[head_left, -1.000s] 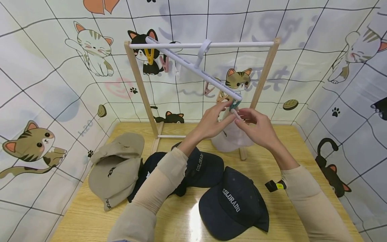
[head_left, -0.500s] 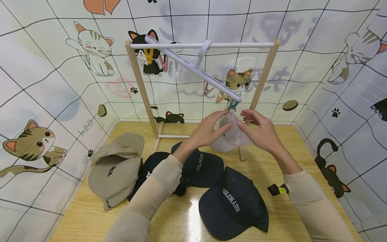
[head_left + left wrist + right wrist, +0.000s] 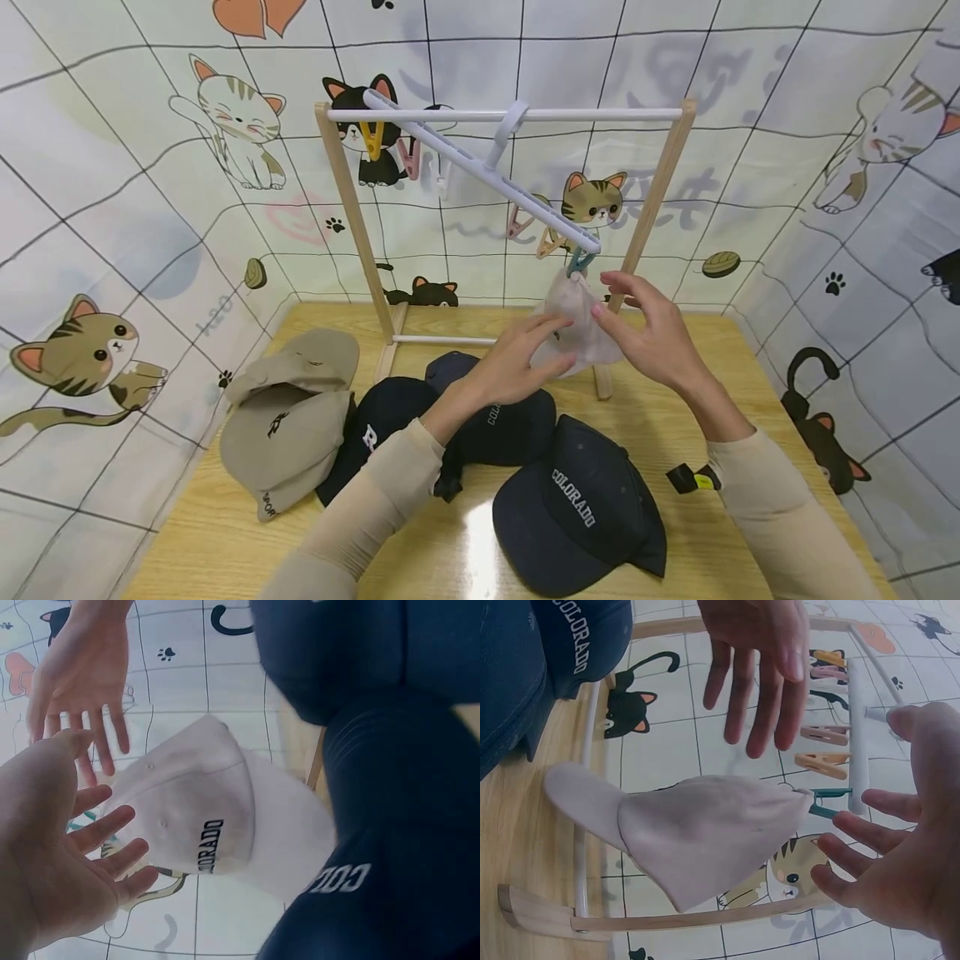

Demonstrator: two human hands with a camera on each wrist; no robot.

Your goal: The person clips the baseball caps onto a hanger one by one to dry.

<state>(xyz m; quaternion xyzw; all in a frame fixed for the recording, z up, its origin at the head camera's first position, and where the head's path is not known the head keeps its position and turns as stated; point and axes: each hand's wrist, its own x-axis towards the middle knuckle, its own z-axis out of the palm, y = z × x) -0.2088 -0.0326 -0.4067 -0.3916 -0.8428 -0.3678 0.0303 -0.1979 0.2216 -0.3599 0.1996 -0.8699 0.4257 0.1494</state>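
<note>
A pale pink cap [image 3: 577, 308] with dark lettering hangs by its edge from a teal clothespin [image 3: 580, 262] at the near end of the white clip hanger [image 3: 487, 173]. In the right wrist view, the cap [image 3: 705, 832] hangs with its brim toward the tabletop. My left hand [image 3: 512, 360] is in front of the cap's left side, its fingers spread and holding nothing. To the right of the cap, my right hand [image 3: 651, 329] has its fingers extended and loosely bent. From the head view, I cannot tell whether either hand touches the cap.
The hanger hooks over the top bar of a wood-and-white rack [image 3: 600, 113]. Other clothespins on it include a yellow one [image 3: 372, 140]. Beige caps [image 3: 288, 425] lie at the table's left, and navy caps [image 3: 581, 504] lie in front of the rack.
Both hands have come away from the teal clothespin; the left has lowered toward the front of the cap, the right has shifted slightly right. The cap hangs from the clothespin.
</note>
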